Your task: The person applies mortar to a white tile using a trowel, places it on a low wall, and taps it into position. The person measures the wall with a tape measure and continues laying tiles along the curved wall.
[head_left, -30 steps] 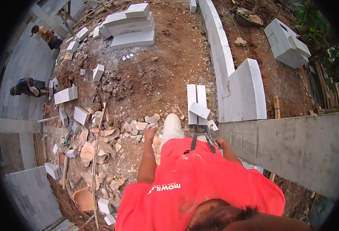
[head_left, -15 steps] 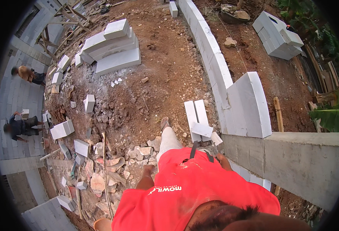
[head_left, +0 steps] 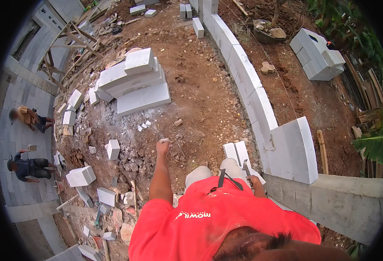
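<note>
My left hand (head_left: 162,146) is stretched forward over the rubble-strewn soil, fingers closed. A small pale patch shows at its fingertips, too small to name. Close to my right hip, my right hand (head_left: 256,182) is closed round a tool with a narrow grey metal head (head_left: 246,168), which looks like a hammer. Just ahead of that tool, two long white blocks (head_left: 236,151) lie side by side on the ground. They are beside the low white block wall (head_left: 248,82), which has a taller upright block (head_left: 293,150) at its near end.
A stack of white blocks (head_left: 134,82) stands ahead to the left, another stack (head_left: 315,54) beyond the wall. Loose blocks (head_left: 81,176) and broken stones litter the left side. A concrete beam (head_left: 348,195) runs off right. Two people (head_left: 28,167) work by the far left wall.
My left arm has reached forward from beside my body. The hammer-like tool now shows in my right hand. The view has shifted, and a short block no longer shows atop the two long ones.
</note>
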The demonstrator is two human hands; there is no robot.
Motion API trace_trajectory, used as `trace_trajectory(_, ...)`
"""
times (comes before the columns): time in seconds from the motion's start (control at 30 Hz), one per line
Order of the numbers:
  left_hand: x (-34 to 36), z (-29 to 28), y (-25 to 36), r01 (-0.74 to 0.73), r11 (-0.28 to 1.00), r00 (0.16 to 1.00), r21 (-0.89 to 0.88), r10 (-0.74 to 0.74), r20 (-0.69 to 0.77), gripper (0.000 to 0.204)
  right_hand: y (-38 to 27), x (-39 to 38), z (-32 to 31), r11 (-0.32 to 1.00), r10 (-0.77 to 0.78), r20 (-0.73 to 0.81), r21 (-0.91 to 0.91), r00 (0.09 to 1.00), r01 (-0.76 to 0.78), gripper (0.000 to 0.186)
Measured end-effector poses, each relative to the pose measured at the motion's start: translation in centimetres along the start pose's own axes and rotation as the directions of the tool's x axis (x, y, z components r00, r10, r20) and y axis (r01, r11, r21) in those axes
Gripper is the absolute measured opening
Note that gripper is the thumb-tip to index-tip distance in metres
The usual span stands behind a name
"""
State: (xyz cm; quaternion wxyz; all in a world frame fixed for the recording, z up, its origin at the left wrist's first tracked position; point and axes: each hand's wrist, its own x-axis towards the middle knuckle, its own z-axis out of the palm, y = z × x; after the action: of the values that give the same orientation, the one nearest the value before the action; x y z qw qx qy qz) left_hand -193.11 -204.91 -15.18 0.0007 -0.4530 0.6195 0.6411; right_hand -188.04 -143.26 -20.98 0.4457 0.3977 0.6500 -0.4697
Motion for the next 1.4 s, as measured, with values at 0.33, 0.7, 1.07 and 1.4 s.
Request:
trace_trajectory(0.33,3.6,6.6,1.3,0.128,0.992,0.990,-0.021,-0.127,0.060,0.017,-10.0,8.4,-2.2,0.996,0.055,-0.102,0.081,0.993,-0.046,0.028)
trace_trajectory(0.7,-1.7,2.6,-8.1,0.492,0.649,0.870,0.580,-0.385,-0.308,0.040,-24.6,20.1,-3.7,0.940,0.075,0.064,-0.338,0.995,-0.049,0.027)
trace_trajectory(1.07,14.5,20.1,13.1,0.255,0.963,0.966,-0.085,-0.257,-0.015,0.018,-57.3,6.3,0.8,0.848,-0.455,-0.099,-0.353,0.885,0.396,0.033)
trace_trajectory(1.4,32.2,21.7,17.2,0.190,0.919,0.979,0.346,-0.150,-0.141,0.017,-72.8,4.7,6.5,0.773,-0.576,0.087,-0.266,0.813,0.576,0.037)
